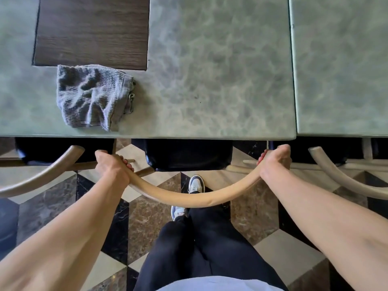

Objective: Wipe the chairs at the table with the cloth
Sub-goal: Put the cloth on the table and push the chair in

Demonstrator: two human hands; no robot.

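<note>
3 chairs; both hands, L grip (pixel 112 164) & R grip (pixel 275 161), curl round mid chair's (pixel 189 198) back rail. 1 cloth (pixel 94 96) on near-left of table (pixel 210 80), untouched.

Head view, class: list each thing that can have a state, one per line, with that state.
Grey crumpled terry cloth: lying on the green marbled table, unheld.
Middle chair's curved wooden backrest: gripped at both ends.
Left hand: curled round backrest.
Right hand: curled round backrest.
</note>
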